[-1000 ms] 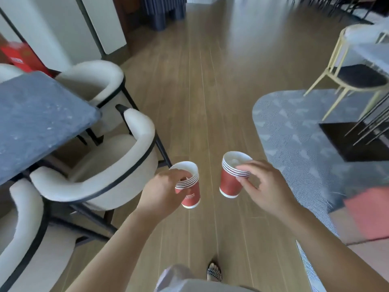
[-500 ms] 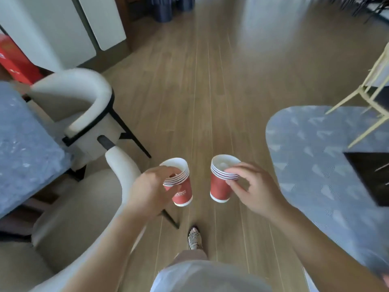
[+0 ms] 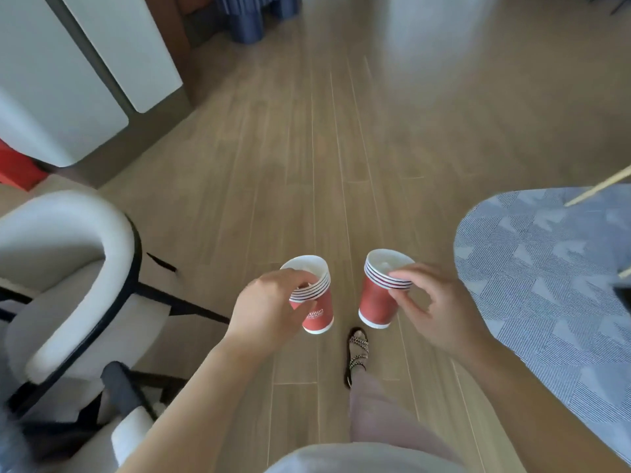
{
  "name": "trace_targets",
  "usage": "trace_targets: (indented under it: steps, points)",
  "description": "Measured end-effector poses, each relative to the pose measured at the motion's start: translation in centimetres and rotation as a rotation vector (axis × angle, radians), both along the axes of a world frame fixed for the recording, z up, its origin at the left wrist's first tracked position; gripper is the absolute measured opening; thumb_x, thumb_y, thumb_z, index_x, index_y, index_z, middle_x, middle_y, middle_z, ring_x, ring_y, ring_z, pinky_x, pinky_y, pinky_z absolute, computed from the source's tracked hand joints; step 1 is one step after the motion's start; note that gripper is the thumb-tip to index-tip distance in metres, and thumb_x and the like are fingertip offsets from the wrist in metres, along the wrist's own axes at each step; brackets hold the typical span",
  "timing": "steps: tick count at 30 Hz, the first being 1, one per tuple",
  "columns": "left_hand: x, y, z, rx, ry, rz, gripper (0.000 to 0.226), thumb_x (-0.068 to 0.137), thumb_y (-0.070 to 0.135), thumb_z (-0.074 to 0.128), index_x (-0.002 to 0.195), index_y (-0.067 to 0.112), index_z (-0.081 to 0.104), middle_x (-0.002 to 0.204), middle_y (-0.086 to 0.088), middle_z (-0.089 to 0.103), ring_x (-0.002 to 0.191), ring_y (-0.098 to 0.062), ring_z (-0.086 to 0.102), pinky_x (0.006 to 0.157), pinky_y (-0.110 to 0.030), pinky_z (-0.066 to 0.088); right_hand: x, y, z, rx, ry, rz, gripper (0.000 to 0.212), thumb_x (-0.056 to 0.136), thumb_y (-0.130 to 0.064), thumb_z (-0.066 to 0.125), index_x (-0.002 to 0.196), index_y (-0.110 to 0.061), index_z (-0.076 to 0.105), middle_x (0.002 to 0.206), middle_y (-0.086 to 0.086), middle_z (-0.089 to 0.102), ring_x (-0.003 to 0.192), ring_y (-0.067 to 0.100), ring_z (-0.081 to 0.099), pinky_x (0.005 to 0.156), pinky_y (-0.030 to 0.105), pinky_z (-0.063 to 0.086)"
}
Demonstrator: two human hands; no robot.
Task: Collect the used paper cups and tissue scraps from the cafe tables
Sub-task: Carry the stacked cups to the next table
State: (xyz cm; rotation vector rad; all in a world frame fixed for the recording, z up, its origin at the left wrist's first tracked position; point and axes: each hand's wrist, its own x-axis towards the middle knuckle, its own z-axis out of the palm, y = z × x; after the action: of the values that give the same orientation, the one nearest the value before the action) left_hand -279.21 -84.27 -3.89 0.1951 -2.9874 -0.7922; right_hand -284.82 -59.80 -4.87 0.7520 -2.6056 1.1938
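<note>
Two stacks of red paper cups (image 3: 312, 302) | white rims, nested | upright

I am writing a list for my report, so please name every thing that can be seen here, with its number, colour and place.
left cup stack: one, several nested cups, red with white rims, in the left hand
right cup stack: one, several nested cups, red with white rims, in the right hand
armchair: one, white with black frame, left
rug: one, grey-blue patterned, right
floor: light brown wood, centre
cabinet panels: white, top left
fabric: dark blue, top centre
sandalled foot: one, black-and-white straps, below the cups
left hand: grips its stack
right hand: pinches its stack
</note>
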Motion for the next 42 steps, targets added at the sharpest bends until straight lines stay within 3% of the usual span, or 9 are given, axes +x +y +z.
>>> trace_targets:
  steps: [2,7,12,17,20,25,30,37,42]
  points:
    - [-6.5,-0.4,-0.5,-0.002,-0.007,-0.010,0.033,0.070,0.025,0.070,0.098,0.039,0.061,0.093,0.020,0.064,0.078,-0.003,0.053,0.060,-0.004,0.028,-6.3,-1.1,-0.6,-0.011,-0.013,0.005,0.022,0.076,-0.004,0.071,0.097,-0.009,0.067,0.095,0.001,0.068,0.091,0.020,0.062,0.080,0.032,0.048]
    - [-21.6,-1.9,0.6,0.016,-0.019,-0.032,0.034,0.072,0.025,0.069,0.102,0.039,0.061,0.099,0.018,0.066,0.086,-0.008,0.059,0.067,-0.018,0.037,-22.0,-3.9,0.2,-0.011,0.023,0.052,0.020,0.077,-0.009,0.069,0.096,-0.012,0.067,0.093,-0.011,0.062,0.088,0.010,0.058,0.081,0.020,0.042]
    - [-33.7,-4.7,0.9,0.026,-0.019,0.016,0.033,0.072,0.021,0.070,0.102,0.035,0.063,0.100,0.015,0.067,0.089,-0.012,0.061,0.071,-0.023,0.044,-34.6,-6.7,0.3,0.002,-0.006,0.104,0.020,0.077,-0.016,0.067,0.097,-0.019,0.065,0.092,-0.017,0.060,0.089,0.001,0.055,0.083,0.008,0.038]
    - [-44.3,-8.0,-0.7,0.050,-0.049,0.042,0.033,0.075,0.022,0.068,0.105,0.034,0.063,0.102,0.017,0.066,0.093,-0.010,0.059,0.072,-0.019,0.039,-45.8,-10.3,-1.1,0.024,-0.072,0.155,0.020,0.079,-0.021,0.065,0.098,-0.027,0.062,0.094,-0.012,0.065,0.090,0.005,0.059,0.080,0.015,0.043]
    - [-52.3,-10.7,-1.9,0.047,-0.039,0.046,0.033,0.075,0.022,0.067,0.105,0.034,0.063,0.102,0.017,0.066,0.092,-0.010,0.059,0.072,-0.018,0.038,-54.1,-13.4,-2.0,0.029,-0.070,0.177,0.021,0.079,-0.018,0.065,0.099,-0.025,0.063,0.095,-0.016,0.063,0.091,0.006,0.059,0.081,0.017,0.044]
    - [-66.9,-15.7,-1.6,0.045,-0.039,0.035,0.034,0.073,0.021,0.067,0.105,0.033,0.064,0.102,0.017,0.067,0.091,-0.011,0.061,0.069,-0.019,0.038,-68.4,-18.3,-1.4,0.061,-0.074,0.169,0.020,0.078,-0.011,0.068,0.097,-0.017,0.067,0.095,-0.009,0.067,0.091,0.016,0.063,0.077,0.032,0.051]
    - [-80.8,-19.6,0.2,0.063,-0.003,0.012,0.035,0.072,0.019,0.067,0.103,0.034,0.064,0.101,0.018,0.067,0.090,-0.009,0.061,0.069,-0.019,0.039,-81.4,-21.9,1.1,0.051,-0.010,0.124,0.018,0.075,-0.009,0.069,0.093,-0.011,0.068,0.089,-0.003,0.069,0.086,0.005,0.057,0.081,0.012,0.040]
    - [-98.5,-23.0,0.2,0.003,0.050,-0.085,0.035,0.068,0.011,0.067,0.100,0.024,0.066,0.096,0.009,0.069,0.093,-0.018,0.061,0.074,-0.025,0.042,-97.5,-25.6,0.1,0.077,-0.107,0.047,0.023,0.075,-0.007,0.072,0.096,-0.016,0.069,0.095,-0.005,0.067,0.091,0.011,0.059,0.082,0.018,0.040]
    - [-112.6,-25.9,-0.6,-0.005,0.050,-0.068,0.034,0.071,0.013,0.065,0.102,0.028,0.065,0.098,0.012,0.067,0.097,-0.015,0.058,0.077,-0.027,0.045,-112.4,-28.7,-0.7,0.063,-0.118,0.081,0.023,0.077,-0.008,0.071,0.098,-0.018,0.068,0.098,-0.005,0.067,0.096,0.014,0.059,0.082,0.027,0.045]
